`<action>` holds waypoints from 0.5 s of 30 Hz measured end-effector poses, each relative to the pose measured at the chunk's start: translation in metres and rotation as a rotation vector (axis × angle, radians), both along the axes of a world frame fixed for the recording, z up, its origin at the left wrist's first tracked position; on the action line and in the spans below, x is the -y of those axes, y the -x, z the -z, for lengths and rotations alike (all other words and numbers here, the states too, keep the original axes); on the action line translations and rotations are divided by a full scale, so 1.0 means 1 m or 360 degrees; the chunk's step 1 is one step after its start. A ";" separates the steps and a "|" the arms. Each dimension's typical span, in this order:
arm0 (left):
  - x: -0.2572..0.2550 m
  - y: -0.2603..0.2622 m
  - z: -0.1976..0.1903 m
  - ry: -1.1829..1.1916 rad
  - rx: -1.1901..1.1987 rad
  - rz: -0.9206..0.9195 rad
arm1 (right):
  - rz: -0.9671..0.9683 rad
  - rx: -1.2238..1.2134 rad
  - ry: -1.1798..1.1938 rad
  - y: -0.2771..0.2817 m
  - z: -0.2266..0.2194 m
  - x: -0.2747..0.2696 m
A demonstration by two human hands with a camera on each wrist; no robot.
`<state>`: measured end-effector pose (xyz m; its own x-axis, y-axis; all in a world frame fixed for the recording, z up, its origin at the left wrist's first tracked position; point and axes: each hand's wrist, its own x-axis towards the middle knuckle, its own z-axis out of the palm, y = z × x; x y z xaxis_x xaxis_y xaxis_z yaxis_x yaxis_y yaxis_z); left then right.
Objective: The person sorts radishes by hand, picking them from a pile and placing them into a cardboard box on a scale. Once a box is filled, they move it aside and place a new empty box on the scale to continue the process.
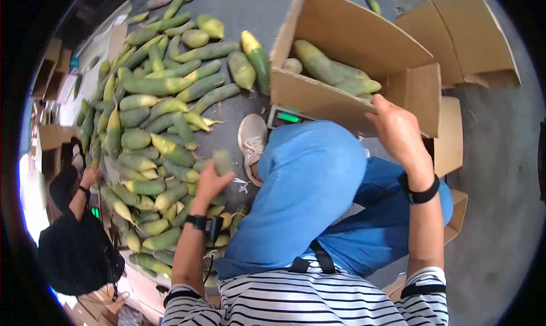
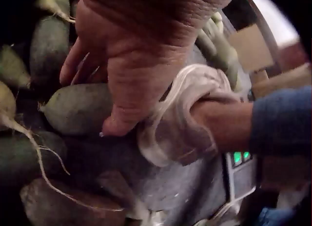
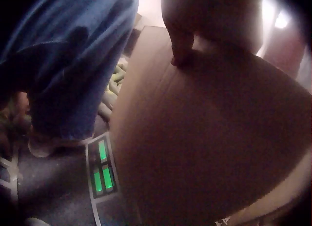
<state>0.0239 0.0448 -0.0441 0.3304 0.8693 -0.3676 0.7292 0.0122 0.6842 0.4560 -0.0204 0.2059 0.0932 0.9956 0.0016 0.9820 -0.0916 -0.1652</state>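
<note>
My left hand (image 1: 209,185) holds a short green radish (image 2: 78,110) with the thumb on one side and fingers on the other. In the head view this radish is blurred, beside a large heap of green radishes (image 1: 170,147). Some of them have pale, thin roots trailing. My right hand (image 1: 395,127) grips the near wall of an open cardboard box (image 1: 324,101). Its thumb (image 3: 181,57) presses the outside of that wall, and the fingers reach over the rim. Several large radishes (image 1: 324,64) lie inside the box.
A scale with a lit green display (image 1: 289,117) shows under the box. My shoe (image 1: 252,144) and bent knee stand between heap and box. Another open carton (image 1: 460,36) is at the back right. At far left, another person's hand (image 1: 89,177) reaches to the heap.
</note>
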 end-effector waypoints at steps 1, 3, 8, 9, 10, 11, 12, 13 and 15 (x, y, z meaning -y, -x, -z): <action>-0.019 -0.026 -0.057 -0.0140 0.0128 -0.0111 | -0.0037 -0.0005 -0.0045 -0.001 0.004 0.002; -0.048 -0.067 -0.148 -0.0423 0.0387 -0.0226 | 0.0013 0.0028 0.0049 0.000 0.005 0.003; -0.067 -0.171 -0.277 -0.1309 0.1073 0.0062 | -0.0010 0.0051 0.0011 -0.001 0.009 0.004; -0.067 -0.191 -0.297 -0.1578 0.0903 0.0285 | -0.0020 0.0055 -0.0003 -0.002 0.010 0.004; -0.068 -0.211 -0.311 -0.1833 0.0717 0.0510 | -0.0020 0.0052 -0.0004 -0.003 0.012 0.004; -0.071 -0.231 -0.318 -0.1886 0.0698 0.0713 | -0.0019 0.0045 -0.0002 -0.004 0.012 0.004; -0.074 -0.244 -0.314 -0.1714 0.0607 0.0880 | -0.0027 0.0043 -0.0008 -0.003 0.010 0.005; -0.076 -0.250 -0.307 -0.1535 0.0511 0.1039 | -0.0041 0.0017 -0.0029 -0.003 0.009 0.005; -0.075 -0.240 -0.299 -0.1455 0.0521 0.0925 | -0.0065 -0.0026 -0.0060 -0.003 0.006 0.005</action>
